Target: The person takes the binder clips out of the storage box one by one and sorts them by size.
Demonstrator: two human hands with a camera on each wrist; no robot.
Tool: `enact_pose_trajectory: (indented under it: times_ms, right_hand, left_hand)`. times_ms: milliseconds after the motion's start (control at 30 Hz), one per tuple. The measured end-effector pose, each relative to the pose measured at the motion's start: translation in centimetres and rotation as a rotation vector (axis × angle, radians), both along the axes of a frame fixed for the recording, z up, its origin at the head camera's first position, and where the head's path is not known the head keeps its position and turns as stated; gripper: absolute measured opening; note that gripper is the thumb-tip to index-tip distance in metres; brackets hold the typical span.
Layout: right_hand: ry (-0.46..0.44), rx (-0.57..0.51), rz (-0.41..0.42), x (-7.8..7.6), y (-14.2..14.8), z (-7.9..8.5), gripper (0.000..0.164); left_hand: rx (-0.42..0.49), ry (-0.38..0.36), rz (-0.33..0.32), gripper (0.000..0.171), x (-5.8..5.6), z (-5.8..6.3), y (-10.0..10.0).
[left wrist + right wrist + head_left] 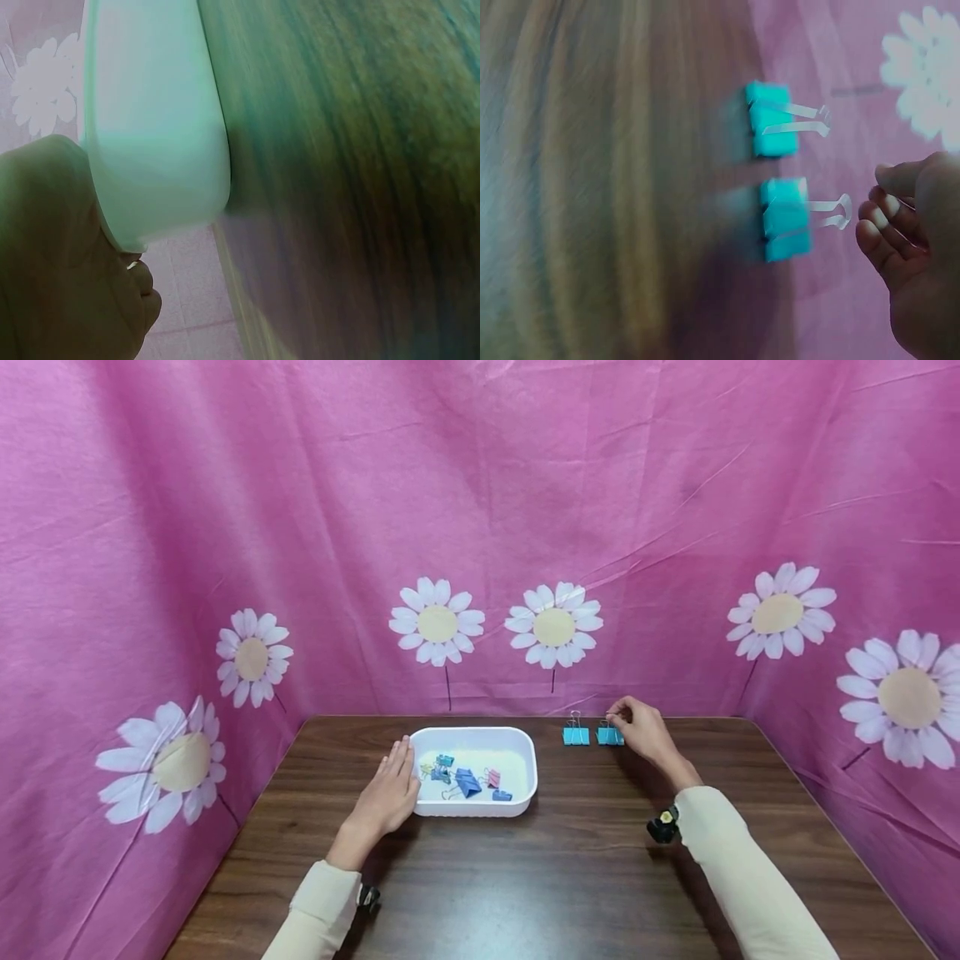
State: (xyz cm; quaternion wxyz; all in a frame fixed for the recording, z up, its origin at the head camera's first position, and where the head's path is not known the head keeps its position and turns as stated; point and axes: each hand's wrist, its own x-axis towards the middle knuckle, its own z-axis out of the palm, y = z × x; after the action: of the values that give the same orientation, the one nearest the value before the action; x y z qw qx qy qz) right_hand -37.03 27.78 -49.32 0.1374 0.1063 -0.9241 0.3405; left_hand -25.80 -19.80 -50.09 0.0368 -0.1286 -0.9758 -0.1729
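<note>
Two turquoise binder clips stand at the table's far edge, handles up: a left binder clip (576, 736) and a right binder clip (610, 737). By the right one's handle is my right hand (642, 729). In the right wrist view, the hand (911, 232) has bent fingers, with a small gap between the fingertips and the wire handle (845, 210), and nothing is held. My left hand (387, 787) rests with straight fingers against the left side of a white tray (477, 808). The left wrist view shows the hand (67, 255) at the tray's rim.
Inside the tray lie a large blue binder clip (467, 782), a pink clip (492, 778), a small blue clip (502, 795) and a teal clip (445, 761). A pink curtain (487, 510) with printed daisies hangs behind the wooden table (540, 877).
</note>
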Motion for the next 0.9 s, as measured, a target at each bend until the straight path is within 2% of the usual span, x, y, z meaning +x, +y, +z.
enact_pose_trajectory:
  times_ms: [267,500,733,900]
  right_hand:
    - [0.030,0.049,0.165,-0.1,-4.2,3.5,0.011]
    - [0.057,0.136,0.366,0.6,-7.9,5.7,0.010]
    - [0.089,0.282,0.517,1.8,-11.7,7.1,0.012]
    - [0.078,0.349,0.583,2.5,-14.0,7.3,0.010]
  left_hand:
    - [0.002,-0.015,0.001,0.063,-0.1,0.0,-0.1]
    - [0.003,-0.010,-0.003,0.062,0.0,-0.1,0.0]
    - [-0.001,-0.007,-0.004,0.062,0.0,-0.2,-0.1]
    - [0.004,-0.009,-0.002,0.063,0.0,-0.2,0.1]
